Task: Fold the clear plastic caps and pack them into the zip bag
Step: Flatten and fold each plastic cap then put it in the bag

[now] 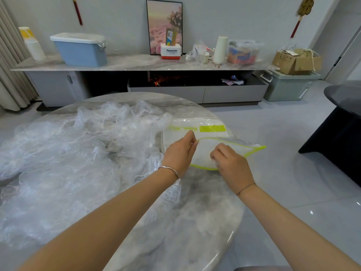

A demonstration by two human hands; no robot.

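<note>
Left hand [180,153] pinches the upper lip of the zip bag [203,155], holding its mouth agape. Right hand [231,165] curls on a folded cap [215,162] inside that mouth. Bag: clear, lime-green rim, at the tabletop [195,222] edge. Second bag [195,132] lies flat behind. Clear plastic caps [78,153] heaped left, count indeterminate.

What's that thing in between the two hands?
In the head view, the zip bag lies between the left hand and the right hand, its green-edged mouth held open.
</note>
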